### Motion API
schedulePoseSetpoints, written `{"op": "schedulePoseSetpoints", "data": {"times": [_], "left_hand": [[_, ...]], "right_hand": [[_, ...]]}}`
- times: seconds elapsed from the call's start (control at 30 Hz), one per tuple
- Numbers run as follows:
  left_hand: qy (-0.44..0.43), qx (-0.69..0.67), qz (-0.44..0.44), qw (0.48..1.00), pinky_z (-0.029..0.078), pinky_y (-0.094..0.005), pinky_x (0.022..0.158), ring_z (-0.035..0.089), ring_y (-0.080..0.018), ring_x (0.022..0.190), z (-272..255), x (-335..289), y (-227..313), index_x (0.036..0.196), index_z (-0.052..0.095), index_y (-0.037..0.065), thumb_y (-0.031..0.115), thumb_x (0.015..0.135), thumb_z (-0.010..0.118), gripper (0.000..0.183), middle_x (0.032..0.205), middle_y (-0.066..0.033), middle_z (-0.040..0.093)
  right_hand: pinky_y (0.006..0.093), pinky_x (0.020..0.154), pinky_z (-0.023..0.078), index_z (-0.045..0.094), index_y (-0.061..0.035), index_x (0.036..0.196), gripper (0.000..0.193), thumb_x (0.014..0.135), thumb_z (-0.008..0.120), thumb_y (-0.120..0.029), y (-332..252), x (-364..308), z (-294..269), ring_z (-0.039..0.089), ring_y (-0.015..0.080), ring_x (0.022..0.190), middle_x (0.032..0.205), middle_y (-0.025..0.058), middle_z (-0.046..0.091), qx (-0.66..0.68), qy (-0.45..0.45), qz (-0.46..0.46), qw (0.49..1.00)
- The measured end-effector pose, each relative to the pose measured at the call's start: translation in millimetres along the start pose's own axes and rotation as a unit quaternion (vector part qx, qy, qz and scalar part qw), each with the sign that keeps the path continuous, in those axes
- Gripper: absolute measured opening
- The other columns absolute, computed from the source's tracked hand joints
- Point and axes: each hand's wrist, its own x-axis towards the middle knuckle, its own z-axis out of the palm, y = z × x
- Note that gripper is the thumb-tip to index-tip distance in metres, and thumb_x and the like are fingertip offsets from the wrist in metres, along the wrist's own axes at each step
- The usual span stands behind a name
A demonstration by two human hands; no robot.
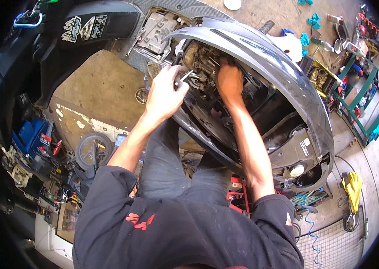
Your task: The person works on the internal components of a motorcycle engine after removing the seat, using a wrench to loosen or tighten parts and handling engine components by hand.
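A grey scooter body [288, 74] stands in front of me with its seat area uncovered, showing the dirty engine [194, 56] inside. My left hand [165, 94] is at the near left edge of the opening, its thumb and fingers pinched on a thin, shiny metal piece [187, 75]; its exact kind does not show. My right hand [230, 83] reaches down into the engine bay, palm turned away. Its fingers are curled beside the engine, next to a thin metal rod; whether they grip it is hidden.
Another scooter's black seat [113, 20] is at the upper left. A wheel [93, 150] lies low on the left. To the right stand a green metal frame [369, 107] and a yellow cloth [353, 190]. A blue coiled hose [309, 219] hangs at the lower right.
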Motion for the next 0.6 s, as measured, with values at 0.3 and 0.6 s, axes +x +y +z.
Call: {"op": "schedulePoseSetpoints", "data": {"times": [0.3, 0.6], "left_hand": [[-0.016, -0.017, -0.047, 0.999, 0.048, -0.0298, 0.067, 0.058, -0.0188, 0.076, -12, -1, 4, 0.108, 0.064, 0.002, 0.009, 0.080, 0.060, 0.029, 0.090, -0.0106, 0.062], [0.001, -0.019, -0.039, 0.999, 0.047, -0.0279, 0.066, 0.057, -0.0168, 0.076, -15, 4, 5, 0.108, 0.064, 0.002, 0.009, 0.080, 0.061, 0.029, 0.089, -0.0094, 0.062]], "right_hand": [[0.0479, 0.080, 0.055, 0.067, -0.0019, 0.099, 0.031, 0.094, 0.044, -0.022, 1, 30, 28, 0.068, 0.0398, 0.085, 0.106, 0.0198, 0.067, -0.095, -0.100, -0.073, 0.988], [0.0467, 0.081, 0.055, 0.068, -0.0028, 0.102, 0.034, 0.095, 0.044, -0.026, -2, 40, 25, 0.068, 0.0379, 0.090, 0.097, 0.0211, 0.069, -0.092, -0.099, -0.097, 0.986]]}}
